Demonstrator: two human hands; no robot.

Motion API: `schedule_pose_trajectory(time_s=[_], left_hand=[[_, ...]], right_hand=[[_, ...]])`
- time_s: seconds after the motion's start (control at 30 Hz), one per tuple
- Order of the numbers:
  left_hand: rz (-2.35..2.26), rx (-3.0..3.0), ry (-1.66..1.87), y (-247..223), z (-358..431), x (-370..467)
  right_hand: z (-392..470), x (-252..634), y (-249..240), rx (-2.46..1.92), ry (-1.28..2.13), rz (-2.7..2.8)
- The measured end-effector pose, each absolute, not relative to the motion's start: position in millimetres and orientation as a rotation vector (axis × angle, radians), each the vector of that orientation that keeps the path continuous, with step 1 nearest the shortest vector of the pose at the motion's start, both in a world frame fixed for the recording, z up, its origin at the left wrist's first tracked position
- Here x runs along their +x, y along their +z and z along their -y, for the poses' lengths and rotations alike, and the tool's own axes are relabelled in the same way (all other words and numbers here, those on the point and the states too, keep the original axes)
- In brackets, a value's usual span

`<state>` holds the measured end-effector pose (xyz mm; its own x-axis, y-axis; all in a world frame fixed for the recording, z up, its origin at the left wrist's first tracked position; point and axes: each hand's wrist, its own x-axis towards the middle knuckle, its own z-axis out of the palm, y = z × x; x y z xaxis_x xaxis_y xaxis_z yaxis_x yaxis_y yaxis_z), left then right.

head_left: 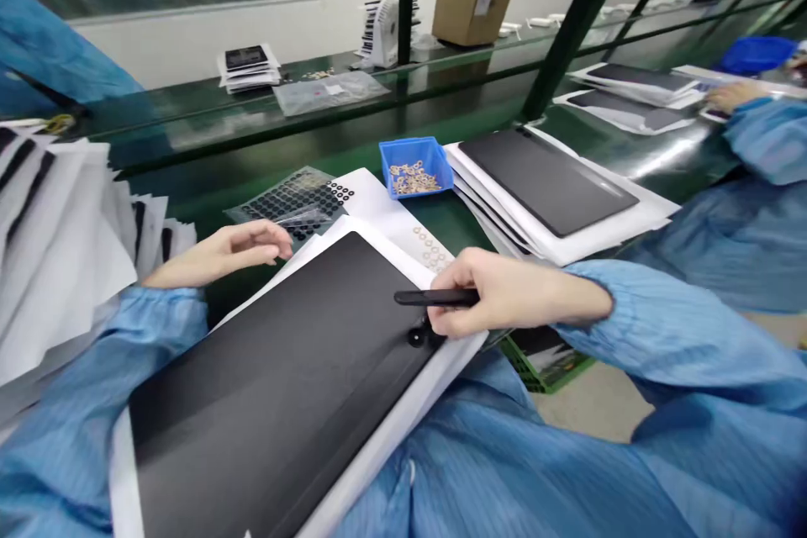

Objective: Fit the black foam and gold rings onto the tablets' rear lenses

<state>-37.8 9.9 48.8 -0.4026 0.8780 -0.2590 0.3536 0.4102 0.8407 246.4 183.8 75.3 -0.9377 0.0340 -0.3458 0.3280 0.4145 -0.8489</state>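
A large flat black panel point(277, 387) lies tilted on white sheets in front of me. My right hand point(466, 294) is closed around a slim black pen-like tool point(435, 298), just above the panel's right corner. Beside those fingers, a round black part with a light centre point(416, 337) sits at that corner. My left hand point(236, 252) hovers left of the panel, fingers loosely curved, thumb apart, nothing in it. Close to it lies a clear plastic sheet of black rings point(296, 200). Several pale rings point(429, 248) rest on a white sheet point(378, 206) behind the panel.
A blue bin point(416, 168) of small brass-coloured rings stands behind. To its right is a stack of panels with white sheets point(548, 181). White sheets point(56, 244) pile up at left. Green posts point(577, 25) rise at the back. A co-worker's sleeve point(769, 139) shows at right.
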Motion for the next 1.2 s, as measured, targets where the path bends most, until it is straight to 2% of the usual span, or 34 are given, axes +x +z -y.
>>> schedule_pose_trajectory(time_s=[0.1,0.23,0.63,0.93,1.2], left_hand=[[-1.703,1.447,0.804,60.3,-1.5,-27.4],[-1.659,1.716,0.643,59.5,5.1,-26.7],[-1.618,1.713,0.648,55.7,-1.5,-22.2],[-1.641,1.667,0.637,56.0,-0.9,-22.6],[-1.654,1.653,0.576,57.9,-1.3,-22.0]], right_hand=[[-182.4,254.5,67.7,0.439,-1.542,-2.463],[-184.3,251.4,63.1,0.529,-1.525,-2.500],[-182.0,252.4,62.8,0.579,-1.675,-2.372],[-181.4,250.8,66.2,0.603,-1.482,-2.464],[-177.0,245.6,77.1,0.600,-1.123,-2.593]])
